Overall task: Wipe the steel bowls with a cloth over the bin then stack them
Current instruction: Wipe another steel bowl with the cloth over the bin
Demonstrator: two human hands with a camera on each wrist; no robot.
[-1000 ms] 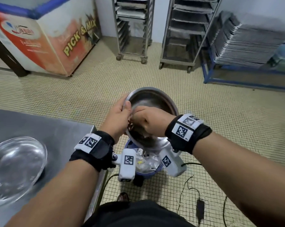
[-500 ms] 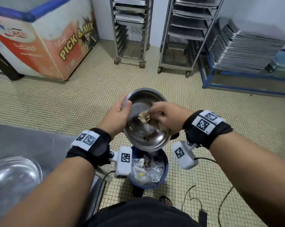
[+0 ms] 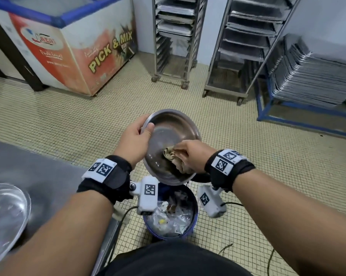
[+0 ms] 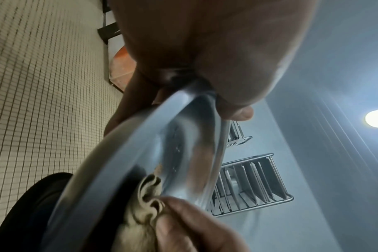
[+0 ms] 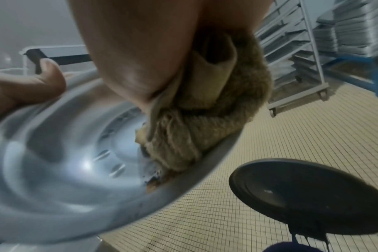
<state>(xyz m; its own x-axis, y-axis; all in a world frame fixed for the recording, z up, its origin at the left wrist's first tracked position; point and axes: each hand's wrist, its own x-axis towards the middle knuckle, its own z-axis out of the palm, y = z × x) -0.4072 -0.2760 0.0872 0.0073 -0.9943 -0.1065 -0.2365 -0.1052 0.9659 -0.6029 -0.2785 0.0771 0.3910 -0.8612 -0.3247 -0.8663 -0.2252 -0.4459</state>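
Note:
A steel bowl is held tilted toward me above the blue bin. My left hand grips its left rim, thumb inside the bowl. My right hand holds a bunched beige cloth and presses it against the bowl's lower right inside. In the right wrist view the cloth sits on the bowl beside brown residue near the rim. In the left wrist view the bowl rim runs from my thumb down to the cloth. A second steel bowl lies on the steel table.
The steel table is at my left, its edge close to the bin. The bin's black lid hangs open at the right. Tray racks on wheels, stacked trays and a chest freezer line the far wall. Cables trail on the tiled floor.
My right hand has moved the cloth from the bowl's upper middle down to its lower right side. The left hand keeps its grip on the rim.

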